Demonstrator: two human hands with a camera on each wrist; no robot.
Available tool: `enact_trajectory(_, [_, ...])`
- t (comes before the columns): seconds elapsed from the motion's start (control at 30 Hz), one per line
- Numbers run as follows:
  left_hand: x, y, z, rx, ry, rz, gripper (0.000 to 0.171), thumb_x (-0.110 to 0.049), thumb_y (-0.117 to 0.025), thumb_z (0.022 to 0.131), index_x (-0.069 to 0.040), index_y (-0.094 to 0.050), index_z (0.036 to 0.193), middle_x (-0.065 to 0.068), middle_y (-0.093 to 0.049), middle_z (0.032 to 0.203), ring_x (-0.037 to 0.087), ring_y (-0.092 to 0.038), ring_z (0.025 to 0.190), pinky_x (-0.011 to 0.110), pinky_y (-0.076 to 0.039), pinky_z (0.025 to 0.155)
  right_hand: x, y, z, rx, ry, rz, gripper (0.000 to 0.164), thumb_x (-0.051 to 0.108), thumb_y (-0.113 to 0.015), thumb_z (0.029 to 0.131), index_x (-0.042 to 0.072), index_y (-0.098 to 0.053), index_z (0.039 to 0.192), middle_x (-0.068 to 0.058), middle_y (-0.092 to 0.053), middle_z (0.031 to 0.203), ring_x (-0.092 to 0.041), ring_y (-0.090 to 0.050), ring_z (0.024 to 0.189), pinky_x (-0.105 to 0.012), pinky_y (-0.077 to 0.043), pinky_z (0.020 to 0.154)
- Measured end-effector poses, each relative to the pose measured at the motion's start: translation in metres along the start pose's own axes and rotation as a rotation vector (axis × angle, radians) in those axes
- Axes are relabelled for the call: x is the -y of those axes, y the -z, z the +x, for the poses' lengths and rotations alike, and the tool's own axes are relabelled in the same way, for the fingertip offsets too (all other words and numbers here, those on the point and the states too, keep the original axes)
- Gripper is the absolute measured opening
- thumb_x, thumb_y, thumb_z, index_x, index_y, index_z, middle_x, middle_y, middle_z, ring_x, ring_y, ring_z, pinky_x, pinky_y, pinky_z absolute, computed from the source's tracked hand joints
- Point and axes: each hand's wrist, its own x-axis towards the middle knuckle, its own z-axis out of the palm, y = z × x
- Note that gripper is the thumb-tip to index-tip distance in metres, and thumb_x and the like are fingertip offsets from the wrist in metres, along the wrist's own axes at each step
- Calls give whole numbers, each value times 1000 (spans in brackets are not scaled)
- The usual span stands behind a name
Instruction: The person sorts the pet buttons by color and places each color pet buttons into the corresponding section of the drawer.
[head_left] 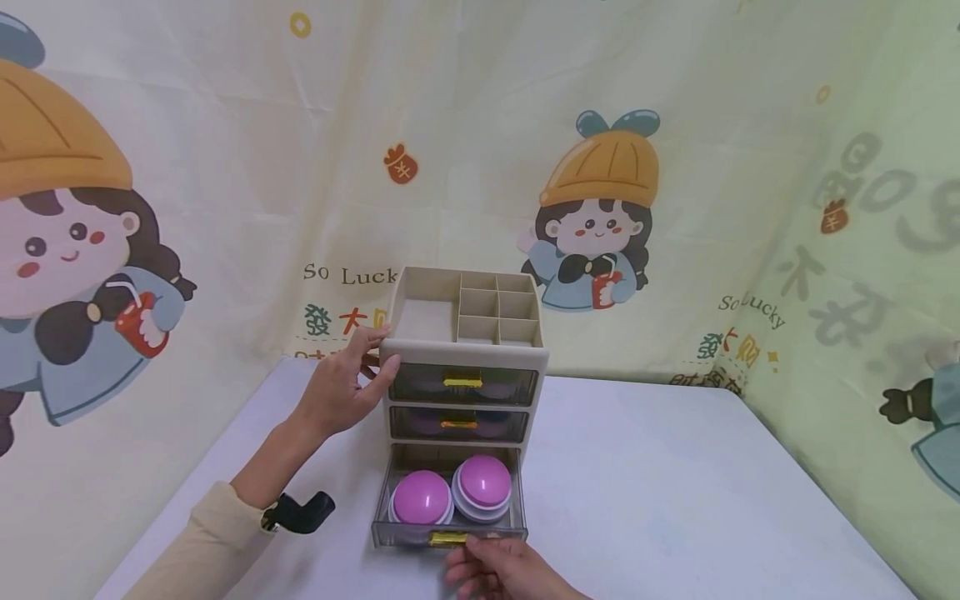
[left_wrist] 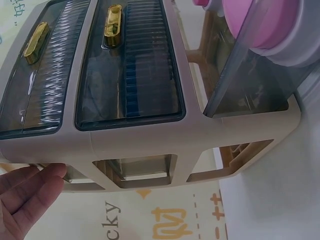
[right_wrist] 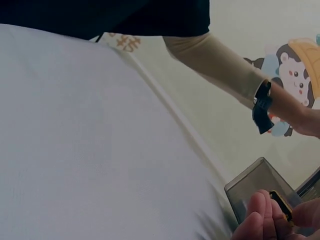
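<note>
A beige desktop drawer organizer [head_left: 465, 356] stands upright on the white table. My left hand [head_left: 345, 383] holds its upper left side, thumb at the front edge and fingers along the side; in the left wrist view those fingers [left_wrist: 37, 187] are at a side opening. The bottom smoky clear drawer [head_left: 401, 536] is pulled out. Inside it sit two round white containers with pink domed lids, a left one [head_left: 422, 497] and a right one [head_left: 483, 479]. My right hand [head_left: 502, 571] pinches the drawer's gold handle [right_wrist: 281, 205] between thumb and fingers.
Above the pulled-out drawer, the upper drawer [head_left: 420, 385] and middle drawer [head_left: 412, 422] are closed. Open compartments [head_left: 431, 321] divide the organizer's top. The white table [head_left: 637, 475] extends to both sides, with a printed cartoon curtain [head_left: 465, 100] behind. A black strap mount [head_left: 303, 512] sits at my left wrist.
</note>
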Motion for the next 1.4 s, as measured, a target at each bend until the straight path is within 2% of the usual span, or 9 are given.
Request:
enact_trajectory(0.37, [0, 0, -1, 5, 12, -5, 42, -19, -63, 89, -8, -48, 128, 15, -67, 114, 18, -68, 73, 24, -54, 56, 11, -1, 7, -88, 42, -7, 45, 40, -47, 99, 2, -66, 114, 4, -70, 90, -7, -59, 78, -19, -46, 67])
enact_trajectory(0.6, [-1, 2, 0, 8, 9, 7, 44, -20, -64, 89, -8, -48, 128, 15, -68, 114, 17, -67, 72, 23, -53, 55, 15, 2, 22, -128, 54, 37, 45, 38, -49, 98, 0, -65, 116, 1, -70, 92, -8, -60, 77, -19, -45, 65])
enact_trajectory(0.8, [-1, 2, 0, 8, 1, 9, 44, -20, -64, 89, -7, -48, 127, 15, -68, 113, 18, -67, 71, 23, -52, 55, 19, 7, 37, -163, 98, 41, 44, 37, -47, 99, -2, -64, 114, 1, -70, 90, -7, -60, 75, -18, -46, 64])
enact_trajectory(1.07, [-2, 3, 1, 9, 9, 5, 42, -21, -62, 90, -8, -48, 127, 14, -68, 113, 16, -67, 70, 23, -53, 55, 30, 14, 54, -181, 121, 102, 43, 34, -48, 99, -3, -63, 114, 1, -70, 88, -6, -60, 73, -18, -45, 63])
enact_trajectory(1.4, [0, 2, 1, 3, 7, 0, 42, -20, -63, 90, -8, -49, 127, 14, -68, 113, 17, -68, 72, 24, -54, 57, 39, 20, 70, -191, 150, 116, 44, 29, -45, 101, -8, -57, 121, 0, -70, 90, -6, -60, 74, -17, -45, 64])
